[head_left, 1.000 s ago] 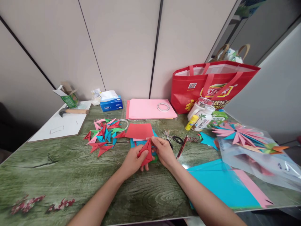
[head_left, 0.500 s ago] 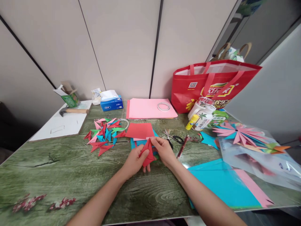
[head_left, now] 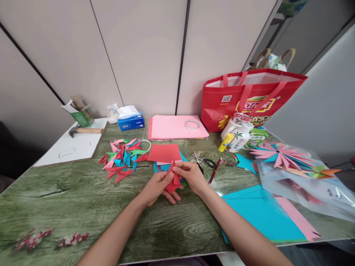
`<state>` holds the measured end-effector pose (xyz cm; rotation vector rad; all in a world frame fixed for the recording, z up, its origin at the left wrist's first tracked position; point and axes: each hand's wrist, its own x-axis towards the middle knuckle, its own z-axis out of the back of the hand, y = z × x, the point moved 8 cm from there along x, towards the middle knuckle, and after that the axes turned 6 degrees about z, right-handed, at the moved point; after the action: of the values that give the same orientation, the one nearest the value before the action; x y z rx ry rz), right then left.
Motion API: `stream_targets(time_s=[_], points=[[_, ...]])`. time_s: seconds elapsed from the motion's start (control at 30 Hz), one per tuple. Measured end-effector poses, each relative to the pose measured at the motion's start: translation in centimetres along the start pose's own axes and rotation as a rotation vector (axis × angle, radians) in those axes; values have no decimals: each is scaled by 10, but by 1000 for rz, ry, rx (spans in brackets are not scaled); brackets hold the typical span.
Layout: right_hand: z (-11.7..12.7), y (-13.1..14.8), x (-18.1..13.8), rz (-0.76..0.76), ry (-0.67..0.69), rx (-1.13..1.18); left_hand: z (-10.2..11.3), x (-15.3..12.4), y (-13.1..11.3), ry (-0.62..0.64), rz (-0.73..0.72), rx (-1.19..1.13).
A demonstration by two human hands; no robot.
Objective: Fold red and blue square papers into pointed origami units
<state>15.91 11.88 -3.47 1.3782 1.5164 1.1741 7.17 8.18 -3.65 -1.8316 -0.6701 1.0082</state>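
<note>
A folded piece of red paper (head_left: 173, 181) is held between both hands above the table, its narrow point facing away from me. My left hand (head_left: 158, 186) grips its left side, thumb on top and fingers underneath. My right hand (head_left: 191, 175) pinches its right side near the upper fold. Just beyond lies a stack of blue and pink sheets (head_left: 166, 167), with red sheets (head_left: 164, 152) on top. To the left is a pile of folded paper pieces (head_left: 122, 157) in red, pink, green and blue, beside a white ring (head_left: 146, 145).
Scissors (head_left: 203, 159) and a dark red pen (head_left: 215, 170) lie right of my hands. Behind stand a glue stick (head_left: 226, 142), a white bottle (head_left: 239, 138) and a red bag (head_left: 216, 107). A hammer (head_left: 88, 130) rests on a white board (head_left: 69, 147). Blue paper (head_left: 263, 214) lies front right.
Both hands have turned the red paper and pressed its sides inward, so it looks narrower at the top. My right thumb has moved down along the fold.
</note>
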Motion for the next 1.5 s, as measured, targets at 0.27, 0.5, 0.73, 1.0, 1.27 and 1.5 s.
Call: stream_targets(time_s=[0.27,0.5,0.73,1.0,1.27,1.5], points=[[-1,0,-1,-10,-10,-5,-4,-1,-2,11,-15,53],[-5,-3,-2,-75,121,-3,-3,-2,0,45,-1,16],[-2,-10,-3,-109,11,38,-6,-3,5,97,61,-80],[-1,-8,-4,-99,-12,19,-7,-3,5,107,67,-81],[-3,-1,-2,27,9,-202,-1,1,11,-21,34,37],[-6,37,-15,430,-132,-815,-19,-1,15,13,-18,126]])
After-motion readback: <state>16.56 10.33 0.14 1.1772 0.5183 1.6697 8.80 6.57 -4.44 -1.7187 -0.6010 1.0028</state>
